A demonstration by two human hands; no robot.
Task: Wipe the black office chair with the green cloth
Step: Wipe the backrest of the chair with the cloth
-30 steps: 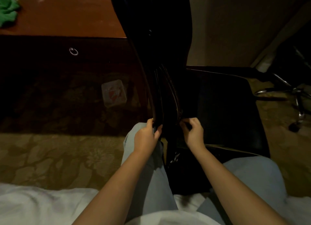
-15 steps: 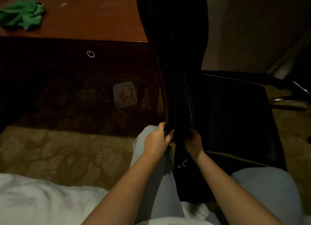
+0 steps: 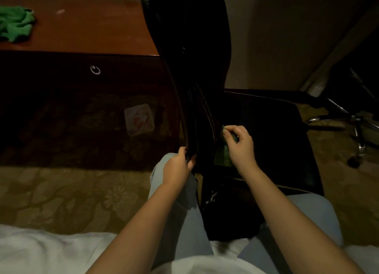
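The black office chair (image 3: pixel 192 48) stands between my knees, its tall backrest edge-on to me and its seat (image 3: pixel 272 142) stretching to the right. My left hand (image 3: pixel 178 167) grips the lower left edge of the backrest. My right hand (image 3: pixel 239 144) pinches a green cloth (image 3: pixel 222 156) against the inner side of the backrest, just above the seat. A second green cloth (image 3: pixel 15 23) lies bunched on the wooden desk (image 3: pixel 92 29) at far left.
The desk has a drawer front with a metal ring pull (image 3: pixel 95 70). A clear plastic packet (image 3: pixel 139 119) lies on the patterned carpet under it. A chrome chair base with a castor (image 3: pixel 356 130) stands at right. White bedding (image 3: pixel 41 251) lies beneath me.
My right hand has lifted from the backrest's bottom edge and moved up and right, and a green cloth now shows in its fingers. My left hand keeps its grip.
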